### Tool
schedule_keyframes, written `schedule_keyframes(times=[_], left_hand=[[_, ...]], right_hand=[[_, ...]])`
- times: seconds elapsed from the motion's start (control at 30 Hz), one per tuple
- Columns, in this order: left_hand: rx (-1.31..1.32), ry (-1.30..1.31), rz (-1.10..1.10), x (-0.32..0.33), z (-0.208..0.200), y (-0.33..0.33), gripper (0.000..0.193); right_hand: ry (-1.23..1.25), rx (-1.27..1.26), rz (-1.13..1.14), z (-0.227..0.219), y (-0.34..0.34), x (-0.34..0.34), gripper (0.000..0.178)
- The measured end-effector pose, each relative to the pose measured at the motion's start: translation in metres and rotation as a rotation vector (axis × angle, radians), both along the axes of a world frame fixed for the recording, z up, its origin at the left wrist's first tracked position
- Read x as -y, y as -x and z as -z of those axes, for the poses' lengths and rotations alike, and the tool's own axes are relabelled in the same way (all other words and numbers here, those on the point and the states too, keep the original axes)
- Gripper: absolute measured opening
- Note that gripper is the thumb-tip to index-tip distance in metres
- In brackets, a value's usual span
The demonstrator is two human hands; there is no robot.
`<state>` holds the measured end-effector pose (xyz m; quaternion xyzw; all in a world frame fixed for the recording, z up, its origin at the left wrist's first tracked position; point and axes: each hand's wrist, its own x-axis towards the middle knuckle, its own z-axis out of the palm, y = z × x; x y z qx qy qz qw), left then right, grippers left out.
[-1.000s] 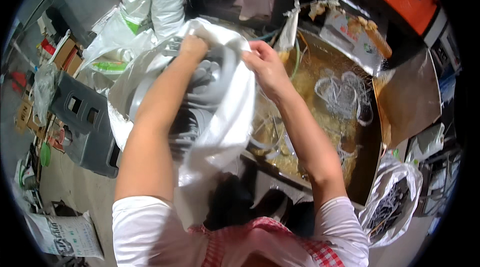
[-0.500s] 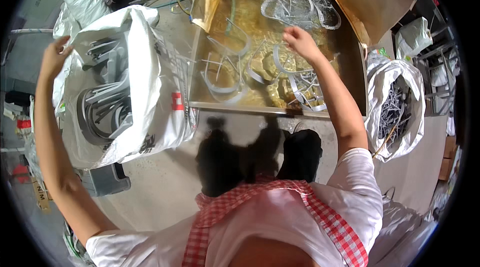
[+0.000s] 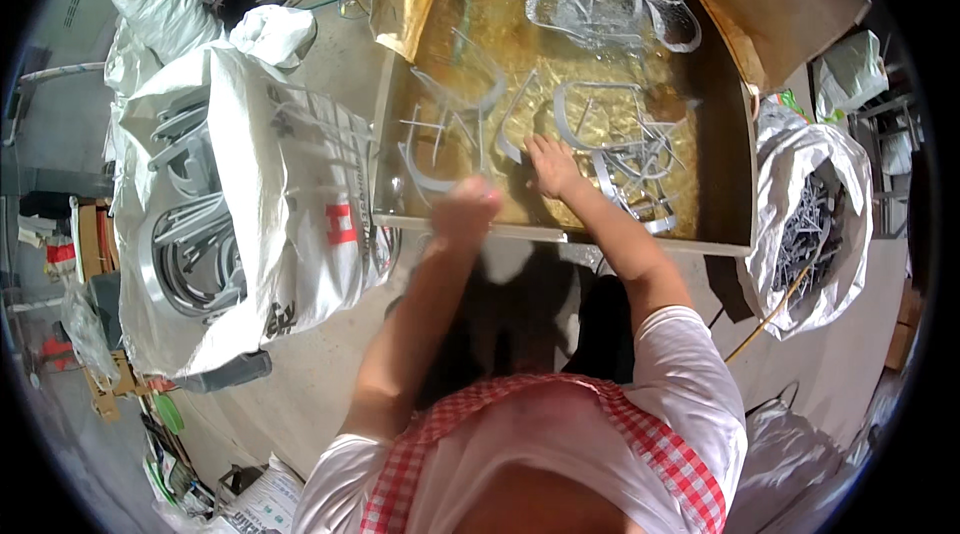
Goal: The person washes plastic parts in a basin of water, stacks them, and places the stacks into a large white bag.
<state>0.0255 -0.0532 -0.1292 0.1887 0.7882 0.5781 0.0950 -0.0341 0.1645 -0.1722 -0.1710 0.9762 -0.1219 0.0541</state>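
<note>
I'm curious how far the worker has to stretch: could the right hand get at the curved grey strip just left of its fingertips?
Probably yes: the right hand is over the metal tray, its fingertips right beside the curved grey strip, and nothing visible lies between them.

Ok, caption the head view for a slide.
Left hand and right hand over a tray of curved parts, sack at left.

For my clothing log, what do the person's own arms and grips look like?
Short white sleeves, bare forearms. The right grip is an ungloved hand; the left grip is bare too, though blurred. Red-and-white checked straps are worn too.
</note>
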Motion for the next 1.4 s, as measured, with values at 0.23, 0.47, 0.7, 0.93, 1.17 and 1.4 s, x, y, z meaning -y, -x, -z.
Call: schedule_keyframes(times=[0.23,0.47,0.7,0.93,1.17,1.4], left_hand=[[1.087,-0.765,-0.669,-0.07,-0.057,0.004,0.031],[0.72,-0.775,-0.707,-0.068,-0.081,0.011,0.029],[0.837,-0.797,-0.761,-0.062,-0.081,0.014,0.027],[0.495,-0.731,-1.183,-0.046,-0.055,0.033,0.053],[0.677,-0.746,-0.96,-0.027,-0.047,0.051,0.052],[0.704,-0.777,-0.722,-0.039,-0.071,0.054,0.034]], right_hand=[[0.269,0.426,0.354,0.023,0.027,0.029,0.031],[0.746,-0.013,-0.2,0.025,0.031,0.071,0.029],[-0.006,-0.076,-0.645,0.023,0.038,0.087,0.028],[-0.023,0.112,-0.388,-0.031,0.035,0.085,0.025],[0.764,0.061,0.017,-0.091,0.021,0.045,0.013],[1.241,0.326,0.43,-0.111,0.003,0.011,0.01]])
